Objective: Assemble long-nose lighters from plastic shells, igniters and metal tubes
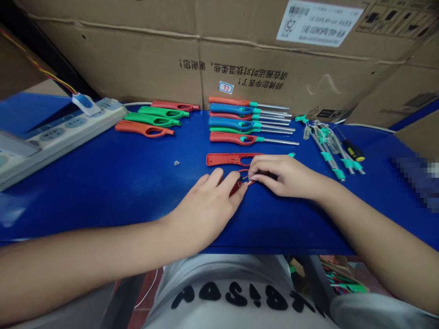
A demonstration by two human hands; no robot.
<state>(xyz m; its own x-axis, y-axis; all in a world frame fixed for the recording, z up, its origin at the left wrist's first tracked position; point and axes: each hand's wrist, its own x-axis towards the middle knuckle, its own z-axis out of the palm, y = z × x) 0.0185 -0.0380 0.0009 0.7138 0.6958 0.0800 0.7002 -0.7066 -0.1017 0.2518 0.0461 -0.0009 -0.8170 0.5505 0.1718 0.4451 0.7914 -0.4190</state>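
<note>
My left hand (pixel 209 205) lies on the blue table (pixel 103 183), its fingers pressed over a red plastic lighter shell half (pixel 244 176), most of which is hidden beneath both hands. My right hand (pixel 284 176) pinches the same red piece from the right, fingers closed on it. Just beyond my fingers lies another red shell half (pixel 233 159), open side up and untouched.
Assembled long-nozzle lighters (pixel 250 124) in red, blue and green lie in a row behind. Empty green and red shells (pixel 154 119) lie at left. Metal nozzle parts (pixel 329 146) and a screwdriver (pixel 353 150) sit at right. A power strip (pixel 61 132) is far left; cardboard boxes (pixel 219 55) stand behind.
</note>
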